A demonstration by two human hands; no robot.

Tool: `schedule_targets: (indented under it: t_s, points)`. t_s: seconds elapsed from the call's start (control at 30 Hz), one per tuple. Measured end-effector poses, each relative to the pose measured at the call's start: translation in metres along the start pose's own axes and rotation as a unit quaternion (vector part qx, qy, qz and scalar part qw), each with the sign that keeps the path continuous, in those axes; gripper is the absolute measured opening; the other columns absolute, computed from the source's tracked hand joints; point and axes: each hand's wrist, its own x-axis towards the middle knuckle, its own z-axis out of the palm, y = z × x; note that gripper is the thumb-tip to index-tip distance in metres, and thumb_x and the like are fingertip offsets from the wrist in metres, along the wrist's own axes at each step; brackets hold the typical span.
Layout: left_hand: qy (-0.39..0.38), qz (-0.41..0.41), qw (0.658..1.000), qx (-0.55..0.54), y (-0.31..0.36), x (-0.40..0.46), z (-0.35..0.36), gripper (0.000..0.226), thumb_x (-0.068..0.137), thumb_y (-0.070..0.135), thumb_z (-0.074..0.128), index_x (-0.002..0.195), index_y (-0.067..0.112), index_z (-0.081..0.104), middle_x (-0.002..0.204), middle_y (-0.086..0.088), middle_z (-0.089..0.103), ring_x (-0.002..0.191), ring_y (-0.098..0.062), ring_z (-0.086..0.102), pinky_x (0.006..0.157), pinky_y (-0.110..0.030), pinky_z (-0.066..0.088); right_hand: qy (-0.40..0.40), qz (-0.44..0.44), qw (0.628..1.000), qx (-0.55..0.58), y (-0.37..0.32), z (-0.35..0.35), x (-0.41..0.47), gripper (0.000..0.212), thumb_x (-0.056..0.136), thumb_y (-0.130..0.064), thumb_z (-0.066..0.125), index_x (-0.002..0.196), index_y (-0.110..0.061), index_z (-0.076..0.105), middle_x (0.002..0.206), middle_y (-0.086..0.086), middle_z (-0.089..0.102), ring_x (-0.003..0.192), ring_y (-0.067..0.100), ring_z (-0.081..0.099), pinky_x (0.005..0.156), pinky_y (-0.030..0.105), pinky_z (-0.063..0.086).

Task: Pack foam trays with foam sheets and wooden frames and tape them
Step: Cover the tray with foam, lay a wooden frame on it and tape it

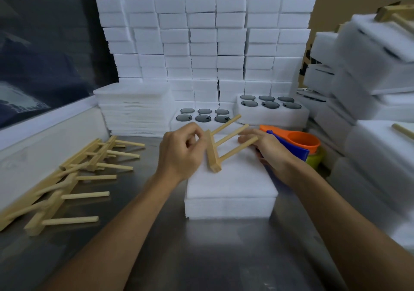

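Head view: the wooden frame [220, 145], pinched at its bar by the left hand [179, 151] and steadied by the right hand's [266, 147] straight fingers, is best laid flat, centred on the foam sheet [230, 178].

right foam stacks [369, 71] motion-blurred, tape dispenser [291, 144] partly behind right hand [266, 147]

We see two bare forearms, with the left hand [179, 154] and right hand [270, 149] ungloved; no sleeve, watch or ring shows on either.
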Motion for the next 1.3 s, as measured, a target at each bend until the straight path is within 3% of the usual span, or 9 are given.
schedule_targets:
  t_s: [0.13, 0.27, 0.4, 0.5, 0.6, 0.73, 0.87, 1.0, 1.3]
  points:
    - [-0.044, -0.173, 0.983, -0.045, -0.014, 0.001, 0.009, 0.030, 0.072, 0.038, 0.063, 0.101, 0.030, 0.061, 0.095, 0.008, 0.058, 0.086, -0.010, 0.053, 0.077, -0.025, 0.041, 0.006, 0.010, 1.000, -0.001, 0.002, -0.002, 0.000, 0.017, 0.091, -0.036, 0.062, 0.088, -0.039, 0.078, 0.117, -0.012, 0.070, 0.115, 0.012, 0.058, 0.094, 0.033, 0.043]
    - [-0.132, -0.249, 0.953, -0.111, -0.024, 0.001, 0.013, 0.044, 0.088, 0.030, 0.069, 0.131, 0.031, 0.057, 0.132, 0.004, 0.049, 0.123, -0.011, 0.044, 0.096, -0.023, 0.034, 0.002, 0.038, 0.999, 0.026, 0.005, -0.008, 0.003, 0.031, 0.080, -0.056, 0.060, 0.100, -0.040, 0.078, 0.121, -0.013, 0.070, 0.120, 0.010, 0.056, 0.092, 0.036, 0.044]
    - [-0.124, -0.239, 0.955, -0.121, -0.026, 0.000, 0.014, 0.037, 0.089, 0.019, 0.069, 0.124, 0.025, 0.064, 0.127, 0.005, 0.049, 0.118, -0.007, 0.046, 0.092, -0.009, 0.033, -0.016, 0.033, 0.998, 0.041, 0.004, -0.011, 0.005, 0.032, 0.090, -0.053, 0.051, 0.097, -0.038, 0.078, 0.106, -0.018, 0.074, 0.110, 0.007, 0.060, 0.095, 0.038, 0.041]
    - [-0.129, -0.237, 0.956, -0.113, -0.026, -0.002, 0.014, 0.035, 0.088, 0.014, 0.069, 0.123, 0.021, 0.066, 0.132, 0.001, 0.047, 0.122, -0.010, 0.045, 0.104, -0.018, 0.031, 0.001, 0.000, 1.000, 0.005, 0.008, -0.007, 0.005, 0.015, 0.091, -0.034, 0.067, 0.086, -0.030, 0.080, 0.081, -0.023, 0.073, 0.087, 0.007, 0.064, 0.079, 0.028, 0.047]
    - [-0.124, -0.238, 0.956, -0.117, -0.027, -0.002, 0.014, 0.034, 0.089, 0.016, 0.067, 0.124, 0.018, 0.066, 0.131, 0.001, 0.049, 0.115, -0.008, 0.046, 0.099, -0.018, 0.032, -0.019, -0.011, 1.000, -0.009, 0.012, -0.004, 0.002, 0.012, 0.089, -0.019, 0.074, 0.098, -0.025, 0.077, 0.095, -0.014, 0.076, 0.089, 0.006, 0.069, 0.075, 0.017, 0.054]
    - [-0.120, -0.240, 0.955, -0.124, -0.028, -0.002, 0.016, 0.033, 0.091, 0.021, 0.066, 0.124, 0.021, 0.064, 0.129, 0.005, 0.048, 0.117, -0.007, 0.046, 0.095, -0.016, 0.031, -0.020, -0.025, 0.993, -0.110, 0.006, -0.002, -0.003, 0.010, 0.088, -0.023, 0.076, 0.097, -0.025, 0.077, 0.098, -0.019, 0.070, 0.071, 0.001, 0.064, 0.061, 0.011, 0.050]
    - [-0.117, -0.251, 0.948, -0.154, -0.027, -0.004, 0.017, 0.038, 0.085, 0.035, 0.071, 0.122, 0.031, 0.060, 0.131, 0.007, 0.046, 0.127, -0.007, 0.043, 0.098, -0.018, 0.030, -0.028, -0.055, 0.982, -0.178, -0.001, 0.004, -0.006, 0.004, 0.092, -0.029, 0.072, 0.094, -0.028, 0.075, 0.054, -0.017, 0.056, 0.044, -0.003, 0.047, 0.043, 0.009, 0.035]
    - [-0.127, -0.258, 0.942, -0.175, -0.023, -0.006, 0.015, 0.060, 0.070, 0.050, 0.063, 0.128, 0.039, 0.052, 0.141, 0.005, 0.041, 0.135, -0.008, 0.037, 0.112, -0.028, 0.030, -0.023, -0.067, 0.978, -0.197, -0.008, 0.011, -0.009, 0.008, 0.090, -0.036, 0.072, 0.091, -0.029, 0.075, 0.060, -0.008, 0.057, 0.046, 0.000, 0.047, 0.040, 0.009, 0.033]
    - [-0.122, -0.259, 0.939, -0.191, -0.029, -0.006, 0.017, 0.036, 0.095, 0.024, 0.059, 0.130, 0.033, 0.057, 0.143, 0.000, 0.043, 0.136, -0.012, 0.038, 0.118, -0.035, 0.026, -0.006, -0.077, 0.975, -0.207, -0.007, 0.021, -0.010, 0.018, 0.088, -0.041, 0.074, 0.088, -0.023, 0.074, 0.050, -0.009, 0.046, 0.037, 0.002, 0.038, 0.036, 0.011, 0.027]
